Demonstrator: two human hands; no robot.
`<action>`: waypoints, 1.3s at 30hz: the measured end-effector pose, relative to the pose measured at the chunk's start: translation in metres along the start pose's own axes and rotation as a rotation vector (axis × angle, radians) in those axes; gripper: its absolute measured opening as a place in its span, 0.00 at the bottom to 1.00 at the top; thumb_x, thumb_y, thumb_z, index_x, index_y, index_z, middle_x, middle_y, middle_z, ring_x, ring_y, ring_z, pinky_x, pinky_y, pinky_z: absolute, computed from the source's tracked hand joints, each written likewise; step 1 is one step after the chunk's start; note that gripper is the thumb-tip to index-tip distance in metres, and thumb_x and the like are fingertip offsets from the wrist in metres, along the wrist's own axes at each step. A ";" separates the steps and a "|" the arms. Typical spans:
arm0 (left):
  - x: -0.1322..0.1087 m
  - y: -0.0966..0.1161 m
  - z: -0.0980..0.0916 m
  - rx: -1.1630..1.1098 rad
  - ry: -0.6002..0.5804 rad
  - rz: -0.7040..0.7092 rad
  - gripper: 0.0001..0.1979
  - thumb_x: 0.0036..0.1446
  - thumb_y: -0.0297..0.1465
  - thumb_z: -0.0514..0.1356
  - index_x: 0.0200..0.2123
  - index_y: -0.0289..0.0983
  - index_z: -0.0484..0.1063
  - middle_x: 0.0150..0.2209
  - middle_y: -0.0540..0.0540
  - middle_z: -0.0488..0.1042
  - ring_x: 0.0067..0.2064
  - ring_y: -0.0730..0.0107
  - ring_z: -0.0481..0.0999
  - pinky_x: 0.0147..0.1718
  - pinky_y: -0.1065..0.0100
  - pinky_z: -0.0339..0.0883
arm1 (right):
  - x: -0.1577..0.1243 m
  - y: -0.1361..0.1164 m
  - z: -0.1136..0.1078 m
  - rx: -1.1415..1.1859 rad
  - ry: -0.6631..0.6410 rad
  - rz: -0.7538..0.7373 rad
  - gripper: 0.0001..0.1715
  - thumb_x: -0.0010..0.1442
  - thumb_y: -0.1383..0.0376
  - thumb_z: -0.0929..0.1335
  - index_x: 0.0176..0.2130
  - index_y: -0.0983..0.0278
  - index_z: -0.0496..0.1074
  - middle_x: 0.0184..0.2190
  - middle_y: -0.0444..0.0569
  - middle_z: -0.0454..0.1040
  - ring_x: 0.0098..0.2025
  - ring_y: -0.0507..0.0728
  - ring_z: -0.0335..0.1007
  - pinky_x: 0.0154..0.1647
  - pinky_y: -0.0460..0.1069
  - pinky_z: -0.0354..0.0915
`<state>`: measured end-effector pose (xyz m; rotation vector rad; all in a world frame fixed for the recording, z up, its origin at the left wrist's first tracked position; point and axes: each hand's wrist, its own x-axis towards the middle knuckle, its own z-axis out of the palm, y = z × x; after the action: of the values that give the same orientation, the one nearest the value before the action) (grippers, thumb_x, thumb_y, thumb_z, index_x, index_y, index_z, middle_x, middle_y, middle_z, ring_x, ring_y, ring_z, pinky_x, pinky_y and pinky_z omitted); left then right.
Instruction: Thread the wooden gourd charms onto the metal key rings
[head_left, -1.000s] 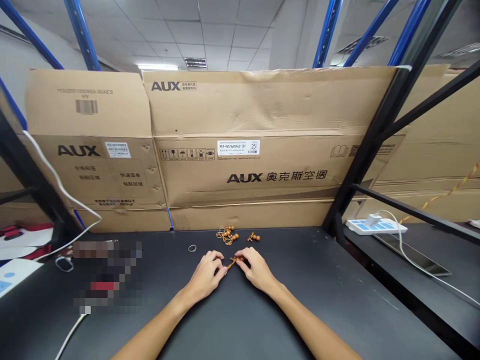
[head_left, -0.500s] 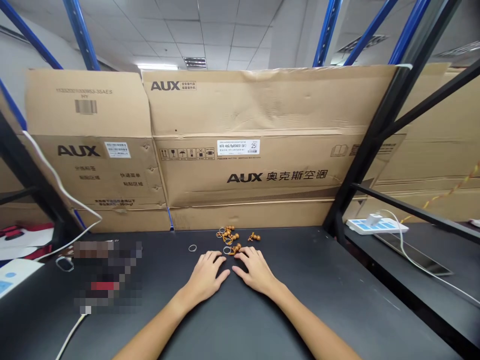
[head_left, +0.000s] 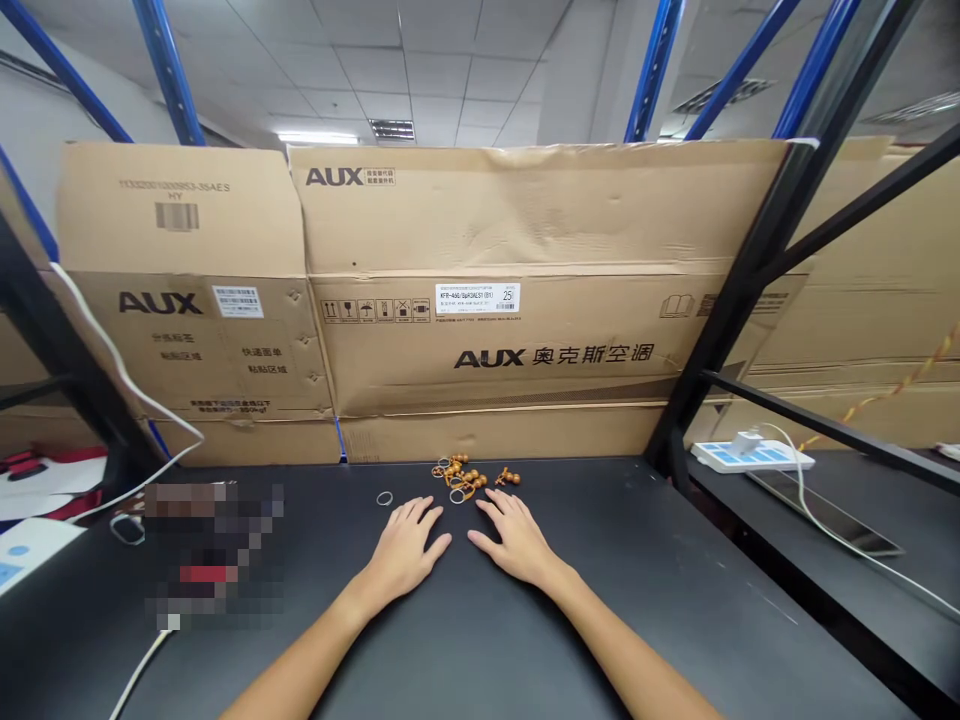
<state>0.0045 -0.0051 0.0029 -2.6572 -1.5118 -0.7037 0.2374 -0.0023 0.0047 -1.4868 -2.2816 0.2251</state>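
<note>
Grips released: left hand (head_left: pixel 405 550), right hand (head_left: pixel 517 540) flat, empty on black counter (head_left: pixel 637 560); small brown wooden gourd charms (head_left: pixel 463 478) just beyond.

Just past the fingertips of the left hand (head_left: pixel 405 548) and right hand (head_left: pixel 517 540), the brown bead cluster (head_left: pixel 463 478) is too small to sort: separate pcs or linked, can't tell (rings mixed in, count unclear). Both forearms are cut off by the btm edge. Well left of the left fingers, a pixelated patch (head_left: pixel 214 545) hides whatever lies there. The white cable (head_left: pixel 139 672) below it runs out of frame. Palms face down, undersides hidden.
</note>
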 end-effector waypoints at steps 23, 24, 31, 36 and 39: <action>0.000 -0.003 0.006 0.164 0.118 -0.236 0.31 0.60 0.46 0.51 0.54 0.25 0.66 0.58 0.27 0.63 0.62 0.42 0.57 0.58 0.49 0.54 | 0.015 0.040 0.004 -0.155 0.262 0.127 0.25 0.61 0.60 0.64 0.56 0.67 0.65 0.60 0.59 0.61 0.63 0.66 0.51 0.60 0.59 0.53; 0.001 -0.004 0.007 0.174 0.116 -0.257 0.31 0.60 0.47 0.51 0.53 0.24 0.67 0.58 0.27 0.64 0.62 0.41 0.58 0.57 0.48 0.55 | 0.015 0.042 0.005 -0.150 0.255 0.139 0.25 0.62 0.60 0.63 0.56 0.67 0.65 0.60 0.59 0.60 0.63 0.66 0.52 0.60 0.59 0.53; 0.001 0.006 -0.004 -0.019 0.068 0.032 0.14 0.62 0.35 0.53 0.48 0.36 0.69 0.52 0.39 0.71 0.54 0.55 0.70 0.53 0.54 0.64 | 0.011 0.028 0.002 -0.058 0.264 0.016 0.09 0.62 0.68 0.62 0.37 0.62 0.71 0.47 0.52 0.72 0.48 0.60 0.67 0.47 0.54 0.61; 0.001 0.013 -0.011 -0.154 0.068 0.161 0.13 0.61 0.26 0.52 0.49 0.39 0.68 0.53 0.42 0.69 0.53 0.61 0.69 0.52 0.58 0.66 | 0.006 0.008 0.000 0.027 0.232 -0.123 0.06 0.59 0.70 0.63 0.30 0.62 0.67 0.36 0.49 0.73 0.40 0.57 0.68 0.40 0.50 0.60; 0.002 0.010 -0.008 -0.136 0.088 0.113 0.13 0.61 0.25 0.51 0.47 0.38 0.69 0.50 0.41 0.71 0.51 0.59 0.70 0.49 0.56 0.67 | 0.003 0.000 -0.002 0.063 0.205 -0.119 0.05 0.55 0.72 0.64 0.31 0.62 0.65 0.32 0.47 0.71 0.36 0.56 0.66 0.38 0.49 0.59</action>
<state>0.0100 -0.0109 0.0130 -2.7400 -1.3265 -0.9333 0.2375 0.0006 0.0071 -1.2756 -2.1689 0.1039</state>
